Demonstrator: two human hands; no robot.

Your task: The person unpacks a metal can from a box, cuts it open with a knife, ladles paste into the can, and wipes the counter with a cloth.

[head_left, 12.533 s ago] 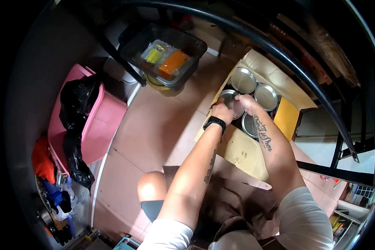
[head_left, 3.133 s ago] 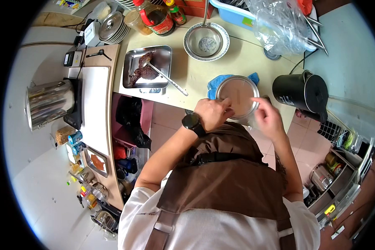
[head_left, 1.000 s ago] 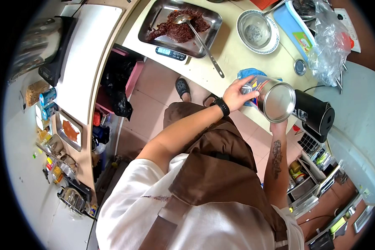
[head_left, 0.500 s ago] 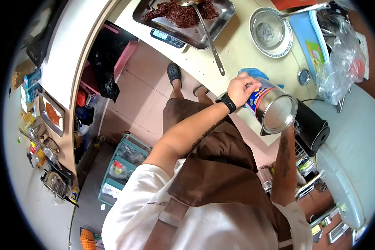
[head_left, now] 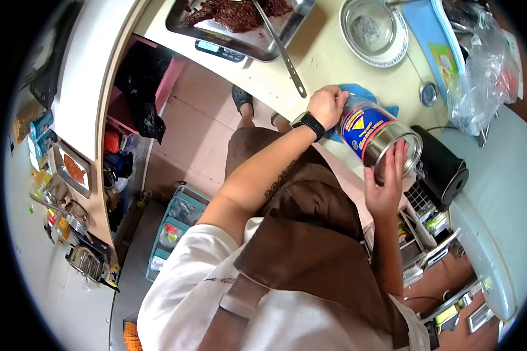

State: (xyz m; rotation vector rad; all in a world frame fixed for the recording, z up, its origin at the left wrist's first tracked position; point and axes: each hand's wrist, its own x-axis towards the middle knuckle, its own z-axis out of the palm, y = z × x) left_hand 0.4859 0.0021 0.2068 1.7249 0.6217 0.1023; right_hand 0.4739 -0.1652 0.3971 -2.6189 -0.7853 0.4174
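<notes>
A tin can [head_left: 366,133] with a blue, red and yellow label lies tilted over the counter's edge, its bare metal end toward the lower right. My left hand [head_left: 327,106], wearing a black watch, has its fingers curled at the can's upper left end. Something clear shows there, partly hidden by the can. My right hand [head_left: 386,187] reaches up from below, fingers laid against the metal end, supporting it. A blue cloth [head_left: 357,91] lies beneath the can's upper end. Close by on the right is a black kettle [head_left: 442,172].
A metal tray [head_left: 301,26] of dark red paste holds a slotted spoon [head_left: 293,73], beside a digital scale [head_left: 216,50]. A glass bowl [head_left: 366,32] sits in a patterned dish. Further right are a small round lid [head_left: 428,93] and a clear plastic bag [head_left: 480,88].
My right hand has come into view against the can's metal end. The can has turned, showing more label. My left hand has shifted left toward the can's other end.
</notes>
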